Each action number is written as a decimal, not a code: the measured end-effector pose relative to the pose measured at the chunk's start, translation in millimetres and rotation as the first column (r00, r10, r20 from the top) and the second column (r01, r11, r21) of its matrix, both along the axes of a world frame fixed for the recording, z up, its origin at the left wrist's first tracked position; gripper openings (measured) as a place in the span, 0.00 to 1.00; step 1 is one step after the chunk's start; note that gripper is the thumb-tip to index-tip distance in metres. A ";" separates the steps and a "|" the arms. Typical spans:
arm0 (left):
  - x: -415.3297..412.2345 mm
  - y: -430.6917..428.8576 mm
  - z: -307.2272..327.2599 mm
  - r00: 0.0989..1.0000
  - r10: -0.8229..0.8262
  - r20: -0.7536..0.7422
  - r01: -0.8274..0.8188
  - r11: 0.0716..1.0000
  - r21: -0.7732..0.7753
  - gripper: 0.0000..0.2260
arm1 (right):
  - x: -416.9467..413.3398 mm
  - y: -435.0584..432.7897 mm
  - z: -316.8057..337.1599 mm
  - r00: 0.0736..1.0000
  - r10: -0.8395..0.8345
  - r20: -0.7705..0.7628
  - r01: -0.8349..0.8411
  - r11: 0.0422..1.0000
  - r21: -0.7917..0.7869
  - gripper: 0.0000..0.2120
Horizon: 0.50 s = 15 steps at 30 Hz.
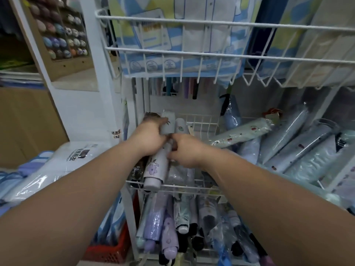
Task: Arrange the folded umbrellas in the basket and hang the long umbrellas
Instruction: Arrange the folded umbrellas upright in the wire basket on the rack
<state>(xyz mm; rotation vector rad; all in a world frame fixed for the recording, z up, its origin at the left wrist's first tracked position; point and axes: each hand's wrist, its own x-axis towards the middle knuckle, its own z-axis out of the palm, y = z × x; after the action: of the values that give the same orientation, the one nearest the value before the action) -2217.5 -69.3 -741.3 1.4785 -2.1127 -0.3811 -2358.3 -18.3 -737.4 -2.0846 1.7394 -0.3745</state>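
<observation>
Left hand (151, 138) is being kept closed round a grey folded umbrella (168, 122), thumb and fingers curled about its upper part, so that it is being held upright against the back left corner of the middle wire basket (203, 122). Right hand (185, 150) is being held just beside the left one, its fingers curled in against the upper part of a lilac flowered umbrella (153, 170); a pinch is judged likely, though the fingertips are being hidden by the umbrella. This umbrella is being laid lengthwise, with its capped end being rested on the front rim of the basket, presumably so that the pieces are being lined up side by side, all pointing the same way. A second grey umbrella (180, 125) is being kept standing directly to the right of the gripped one, touching it. More folded umbrellas (172, 225) are being stored in the tier below, packed parallel with their handles turned forward. Cherry-print umbrellas (240, 134) in clear sleeves are being left piled loosely to the right, outside the basket, and are judged not yet sorted. Slim shafts (186, 87), possibly the long umbrellas, are being kept hanging at the back under the upper wire basket (172, 51). Packaged raincoats (57, 164) are being stacked at the left.
</observation>
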 end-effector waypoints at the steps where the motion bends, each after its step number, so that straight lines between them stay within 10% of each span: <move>1: -2.2 1.6 -1.3 0.997 -0.006 0.082 0.009 0.999 -0.040 0.26 | -1.5 0.8 0.5 0.998 0.021 -0.065 -0.021 1.000 -0.010 0.14; 8: -11.8 15.2 -0.5 0.925 0.104 0.366 -0.018 0.973 -0.230 0.15 | -67.5 16.5 35.7 0.991 -0.016 -0.134 0.008 0.998 -0.057 0.22; 12: -37.9 27.9 -2.9 0.966 0.033 0.256 0.060 0.936 -0.347 0.15 | -128.1 26.7 33.5 0.989 -0.143 0.034 0.144 0.989 -0.021 0.19; 15: -74.2 50.2 -2.8 0.992 -0.127 -0.002 0.125 0.980 -0.155 0.14 | -155.9 36.8 21.2 0.980 -0.183 0.081 0.184 0.983 -0.001 0.14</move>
<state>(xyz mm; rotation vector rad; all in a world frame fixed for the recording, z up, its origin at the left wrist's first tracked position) -2291.7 -19.1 -744.0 1.2565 -2.1802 -0.2645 -2514.2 18.5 -716.2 -1.8924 1.8904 -0.5130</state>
